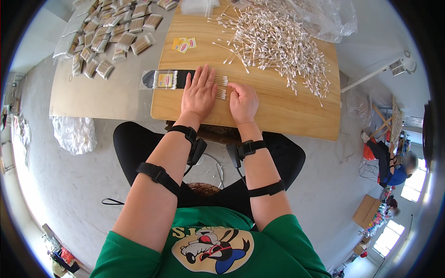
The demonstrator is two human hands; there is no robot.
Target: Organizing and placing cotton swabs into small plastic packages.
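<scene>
Swab packing, mid-unit as I read it from here; finished side is the heap of bagged cotton swab packets (123, 41) on the metal table (83, 104), far left; too many overlapping to count, but a fair batch looks done. Input side is the loose cotton swab pile (273, 41) on the wooden board (287, 113), far right; big spread, sticks at all angles, so plenty left.

Current unit sits at the board's left edge; a row of cotton swabs with a yellow card (164, 81) lies over the left part of a black strip (182, 78); the strip's rounded end overhangs the metal table, clear film showing around it; can't tell whether that row is fully bagged; no seal that I can make out, so I'd call it part done.

Second batch is under the left hand (199, 97); palm down, fingers stretched out, mostly together, little finger a bit apart, pressing rather than gripping; swab ends (221, 80) stick out to its right in two groups, upper and lower; these look roughly lined up, not bagged.

Right hand (244, 102) is just beside those ends; fingers curled, index and thumb toward the swabs; can't tell whether the tips meet or pinch anything.

Supplies: a few spare yellow-and-white cards (180, 45) on the board beyond the strip; stacked clear film (198, 6) at the far edge; neither looks like a bottleneck.
</scene>
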